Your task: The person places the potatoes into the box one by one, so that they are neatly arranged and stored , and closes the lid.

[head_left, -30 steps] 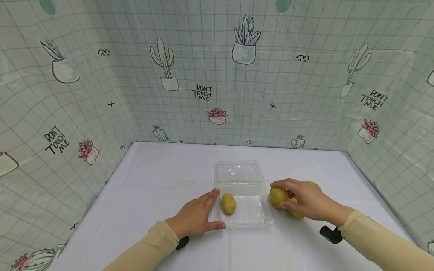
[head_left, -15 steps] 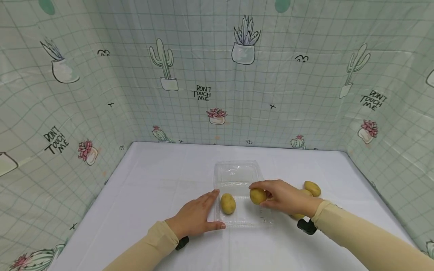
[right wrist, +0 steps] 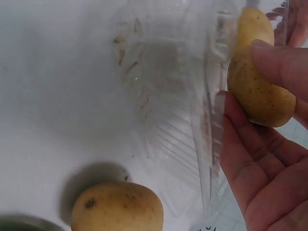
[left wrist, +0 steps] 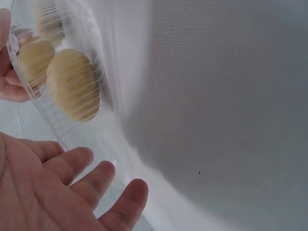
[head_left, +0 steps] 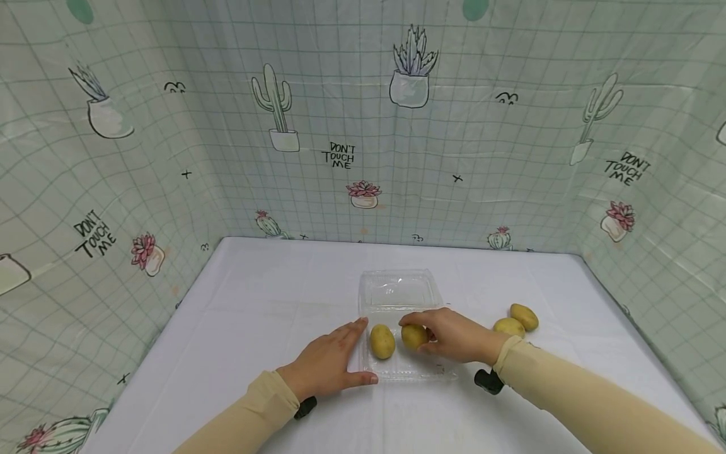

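Potato (right wrist: 260,91) between right-hand fingers (right wrist: 240,134), dark specks (right wrist: 261,101) clear only in right-wrist view.

Left, right and ahead of me, cactus-printed grid fabric (head_left: 351,107) — lightly creased — walls in my white-covered worktop (head_left: 283,277).

The table (head_left: 283,277) is covered by a white cloth (head_left: 431,416) with faint creases. Near its middle lies 1 clear plastic clamshell container (head_left: 397,372), spread open, its lid (head_left: 399,290) folded back toward the far edge. Right of it, apart from it, 2 yellow potatoes show on the cloth: a farther potato (head_left: 524,317) just beside a nearer potato (head_left: 508,327).
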Available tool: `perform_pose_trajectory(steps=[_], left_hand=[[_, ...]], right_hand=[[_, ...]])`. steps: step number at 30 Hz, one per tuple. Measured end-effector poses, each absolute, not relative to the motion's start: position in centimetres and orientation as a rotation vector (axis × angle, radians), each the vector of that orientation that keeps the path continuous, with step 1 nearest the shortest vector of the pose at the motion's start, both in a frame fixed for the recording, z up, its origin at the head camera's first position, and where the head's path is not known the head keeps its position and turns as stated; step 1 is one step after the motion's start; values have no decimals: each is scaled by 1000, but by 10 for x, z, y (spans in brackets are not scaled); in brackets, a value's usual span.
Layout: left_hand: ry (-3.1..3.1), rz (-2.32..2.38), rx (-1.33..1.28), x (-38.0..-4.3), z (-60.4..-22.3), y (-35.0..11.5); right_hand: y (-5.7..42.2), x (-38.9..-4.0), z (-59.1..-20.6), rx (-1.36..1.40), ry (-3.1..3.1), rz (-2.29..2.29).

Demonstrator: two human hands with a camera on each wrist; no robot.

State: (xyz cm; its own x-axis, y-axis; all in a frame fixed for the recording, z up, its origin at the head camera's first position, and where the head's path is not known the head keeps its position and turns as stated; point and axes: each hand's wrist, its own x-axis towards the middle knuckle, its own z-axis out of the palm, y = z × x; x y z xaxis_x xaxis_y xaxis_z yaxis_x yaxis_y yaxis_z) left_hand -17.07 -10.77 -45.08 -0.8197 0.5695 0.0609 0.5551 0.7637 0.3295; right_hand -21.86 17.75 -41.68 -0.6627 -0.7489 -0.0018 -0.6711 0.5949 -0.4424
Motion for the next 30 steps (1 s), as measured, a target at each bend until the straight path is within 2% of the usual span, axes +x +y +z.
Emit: perform_pose_trajectory(steps=[30], left_hand=[[2900,509,924,-170,-451,-107]], right_hand=[[171,-218,-430,-1220,2717,-443]])
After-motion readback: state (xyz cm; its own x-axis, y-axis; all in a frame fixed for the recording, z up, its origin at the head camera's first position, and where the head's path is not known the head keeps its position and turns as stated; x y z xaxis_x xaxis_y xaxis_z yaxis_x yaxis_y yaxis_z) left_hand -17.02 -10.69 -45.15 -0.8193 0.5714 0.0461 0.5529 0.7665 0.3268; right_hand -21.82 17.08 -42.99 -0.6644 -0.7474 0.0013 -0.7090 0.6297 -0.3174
